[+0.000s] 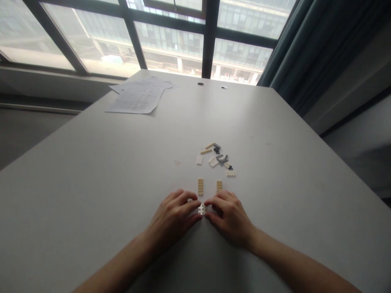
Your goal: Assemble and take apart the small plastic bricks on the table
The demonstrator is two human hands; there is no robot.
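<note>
A small white studded brick piece (202,209) is between my two hands near the front of the white table (122,171). My left hand (177,211) grips its left side with thumb and fingertips. From the right, my right hand (229,215) pinches the same piece. Just beyond the hands lie two tan studded plates: the left one (200,186) shows whole, while the right one (219,186) is partly covered by my right hand's fingers.
A loose group of small white, tan, grey and black pieces, among them a white tile (199,160) and a cream plate (231,173), lies farther back. Printed papers (137,97) rest at the far left, before the window. A dark curtain (293,53) hangs at right.
</note>
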